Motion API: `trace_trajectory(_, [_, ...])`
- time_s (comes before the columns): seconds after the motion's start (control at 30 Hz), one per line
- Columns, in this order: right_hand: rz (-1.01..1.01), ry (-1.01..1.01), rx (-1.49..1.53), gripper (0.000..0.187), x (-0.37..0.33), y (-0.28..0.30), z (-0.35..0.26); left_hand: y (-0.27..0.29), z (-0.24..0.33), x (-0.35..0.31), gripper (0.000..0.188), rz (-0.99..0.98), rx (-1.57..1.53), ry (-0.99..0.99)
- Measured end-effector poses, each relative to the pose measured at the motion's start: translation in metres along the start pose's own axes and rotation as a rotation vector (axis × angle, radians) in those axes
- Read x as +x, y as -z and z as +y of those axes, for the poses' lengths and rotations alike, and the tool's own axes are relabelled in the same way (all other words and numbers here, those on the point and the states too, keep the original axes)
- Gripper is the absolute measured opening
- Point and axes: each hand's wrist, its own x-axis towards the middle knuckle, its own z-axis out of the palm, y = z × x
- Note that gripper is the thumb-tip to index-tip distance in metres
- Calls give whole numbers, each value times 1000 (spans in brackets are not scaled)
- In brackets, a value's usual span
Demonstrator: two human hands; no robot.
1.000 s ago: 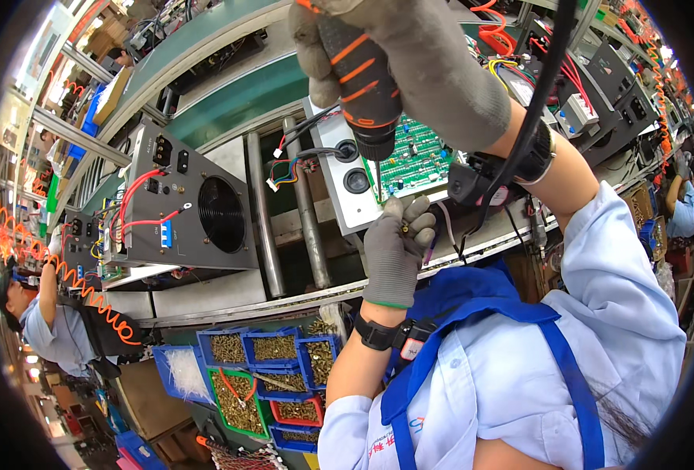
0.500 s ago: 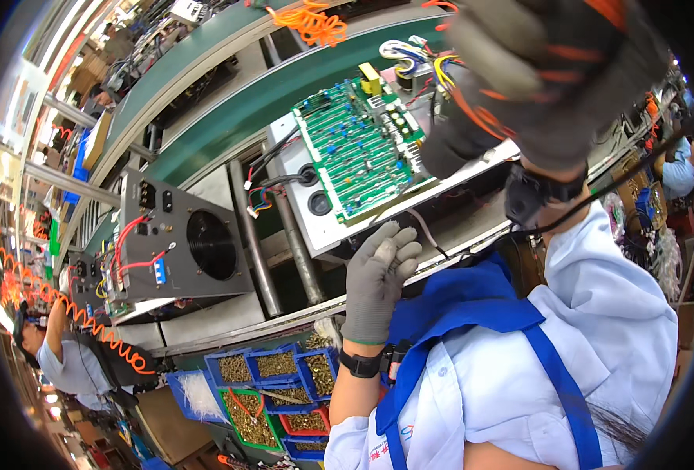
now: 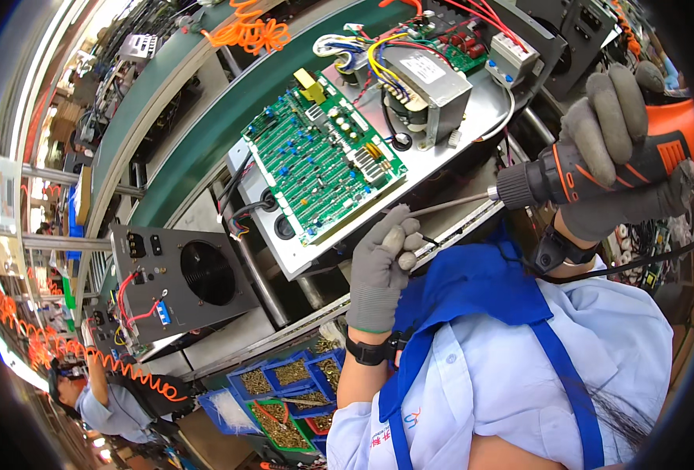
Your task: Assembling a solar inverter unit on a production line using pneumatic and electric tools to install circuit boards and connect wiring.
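Note:
My right hand [image 3: 609,129], in a grey glove, is wrapped round an orange and black electric screwdriver [image 3: 590,168]. Its long thin bit [image 3: 453,205] points left, and the bit's tip meets the fingertips of my left hand [image 3: 382,254]. That hand, gloved too, has its fingers curled together; anything small between them is hidden. Just beyond it lies a green circuit board [image 3: 323,160] with many components, mounted on a silver metal plate [image 3: 292,254]. To the board's right a transformer [image 3: 429,82] with yellow and white wires is fixed on the plate.
A dark grey metal case with a fan [image 3: 182,274] stands on the conveyor rollers [image 3: 265,286] at left. Blue bins of brass-coloured screws [image 3: 290,372] sit at lower left. An orange coiled hose [image 3: 249,31] hangs at the top. Another person [image 3: 112,399] works at far left.
My right hand has come down and right from above the plate, bringing the screwdriver's bit to my left fingertips. The transformer, previously mostly covered, now shows. My left hand stays closed.

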Motion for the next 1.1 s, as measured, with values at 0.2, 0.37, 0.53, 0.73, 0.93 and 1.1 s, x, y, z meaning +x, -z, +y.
trace_trajectory(0.2, [-6,-9,27,63,-1,2,3,-2,-4,4,40,41,-93,-50])
trace_trajectory(0.37, [-65,-3,-67,67,-1,3,9,0,1,1,37,94,-4,14])
trace_trajectory(0.53, [-24,-28,-28,69,-6,1,16,3,2,-3,33,127,98,5])
trace_trajectory(0.73, [-120,-18,-10,68,0,3,22,7,1,-1,30,47,-31,3])
trace_trajectory(0.93, [-73,14,-18,67,-2,0,21,0,-2,1,27,166,-9,-9])
trace_trajectory(1.1, [-87,-63,4,67,-2,0,19,-3,-2,0,23,80,-304,67])
